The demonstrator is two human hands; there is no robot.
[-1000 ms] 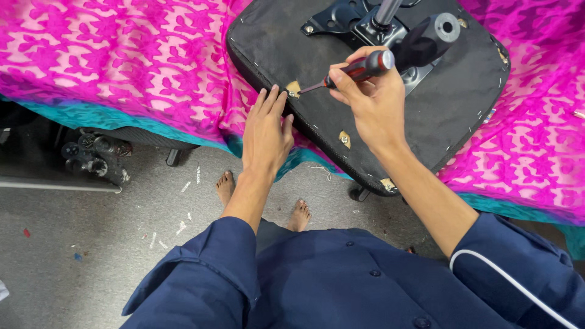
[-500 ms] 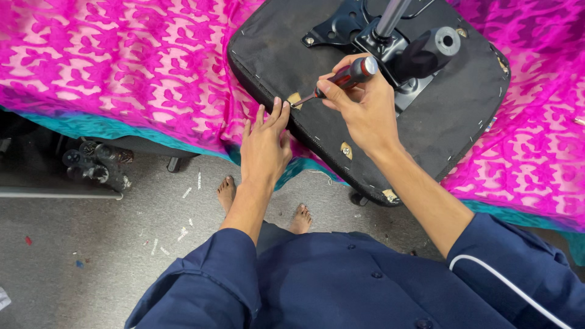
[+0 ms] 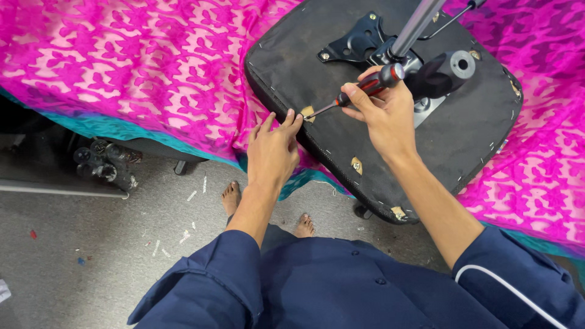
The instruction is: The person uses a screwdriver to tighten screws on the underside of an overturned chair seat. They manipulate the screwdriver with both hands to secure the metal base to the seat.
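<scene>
Right hand [image 3: 390,119] closed around red-and-black screwdriver [image 3: 365,90]; left hand [image 3: 272,149] open, flat on black seat underside [image 3: 341,158].

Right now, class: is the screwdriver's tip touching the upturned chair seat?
Touching. The head view shows the screwdriver, held in the right hand, with its tip meeting the chair seat at a tan patch by the left hand's fingertips.

Black seat base [image 3: 341,140] on pink-patterned, teal-edged cloth [image 3: 152,67]
</scene>
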